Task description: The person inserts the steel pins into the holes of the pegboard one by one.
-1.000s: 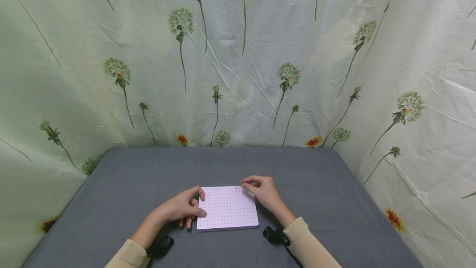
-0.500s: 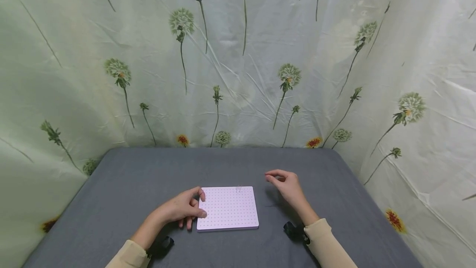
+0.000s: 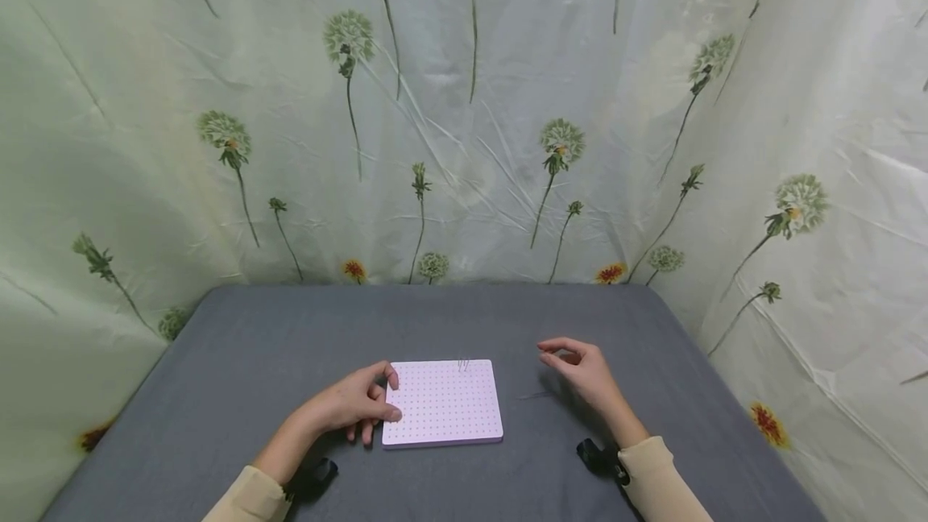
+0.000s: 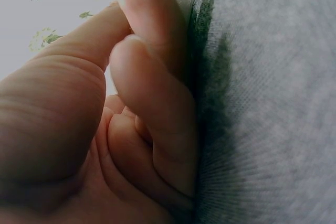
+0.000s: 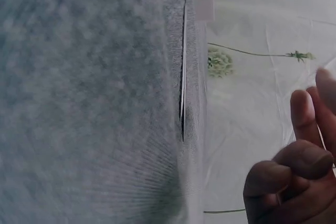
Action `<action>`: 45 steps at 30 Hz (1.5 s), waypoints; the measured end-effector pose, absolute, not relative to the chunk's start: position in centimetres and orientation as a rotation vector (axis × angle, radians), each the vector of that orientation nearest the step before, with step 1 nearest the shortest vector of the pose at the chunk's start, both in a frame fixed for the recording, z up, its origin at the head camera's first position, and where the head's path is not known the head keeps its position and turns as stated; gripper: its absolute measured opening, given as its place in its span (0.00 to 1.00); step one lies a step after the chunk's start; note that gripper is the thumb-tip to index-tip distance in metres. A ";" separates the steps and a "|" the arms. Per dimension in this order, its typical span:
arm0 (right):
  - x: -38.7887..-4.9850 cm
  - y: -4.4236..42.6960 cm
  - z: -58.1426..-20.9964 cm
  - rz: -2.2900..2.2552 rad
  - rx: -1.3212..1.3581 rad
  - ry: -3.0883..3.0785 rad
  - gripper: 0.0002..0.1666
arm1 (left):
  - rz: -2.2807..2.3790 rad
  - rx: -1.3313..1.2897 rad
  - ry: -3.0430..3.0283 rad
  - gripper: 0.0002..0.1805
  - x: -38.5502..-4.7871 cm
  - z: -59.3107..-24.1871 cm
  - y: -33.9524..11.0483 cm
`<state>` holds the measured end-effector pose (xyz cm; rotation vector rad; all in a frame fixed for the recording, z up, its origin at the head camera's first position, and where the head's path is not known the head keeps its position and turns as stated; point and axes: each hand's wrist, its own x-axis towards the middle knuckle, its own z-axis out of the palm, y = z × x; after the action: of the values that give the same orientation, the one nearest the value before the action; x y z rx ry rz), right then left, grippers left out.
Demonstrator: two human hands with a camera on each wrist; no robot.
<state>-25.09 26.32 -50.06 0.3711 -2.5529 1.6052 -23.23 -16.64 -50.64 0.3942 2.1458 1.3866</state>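
Observation:
The white pegboard [image 3: 442, 405] lies flat on the table. My left hand [image 3: 355, 403] holds its left side, index finger bent over the back left corner and thumb on the left edge; the lower fingers rest on the cloth. Several thin pins [image 3: 464, 365] stand near the board's back edge, right of its middle. To the right of the board my right hand [image 3: 583, 369] hovers over the cloth, thumb and index finger slightly apart, with nothing visible between them. Below its fingertips lies a thin dark item [image 3: 535, 395], which shows as a slim metallic length [image 5: 182, 77] in the right wrist view.
Grey cloth covers the table [image 3: 304, 329]. A pale curtain [image 3: 464, 119] with printed dandelions hangs behind it and along both sides. A dark device [image 3: 598, 457] is strapped at the right wrist, and another [image 3: 315, 480] at the left.
My right hand has moved right, away from the pins at the board's back edge, and its thumb and index finger have parted slightly. My left hand and the board stay put.

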 end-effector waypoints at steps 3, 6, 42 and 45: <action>-25.2 26.6 -50.5 1.609 0.449 -2.546 0.16 | 1.392 0.390 2.146 0.26 -23.2 -50.6 -16.6; -25.2 27.0 -51.0 1.630 0.557 -2.560 0.18 | 1.390 0.392 2.148 0.26 -23.2 -50.6 -16.6; -25.3 26.3 -52.4 1.134 0.871 -2.849 0.05 | 1.385 0.403 2.144 0.25 -23.2 -50.6 -16.8; -25.2 26.3 -52.6 1.100 0.864 -2.859 0.06 | 1.386 0.403 2.139 0.26 -23.2 -50.5 -16.8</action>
<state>-25.24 26.29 -52.63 0.8642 -2.8590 1.0997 -23.20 -16.77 -50.52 0.4026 2.1391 1.3862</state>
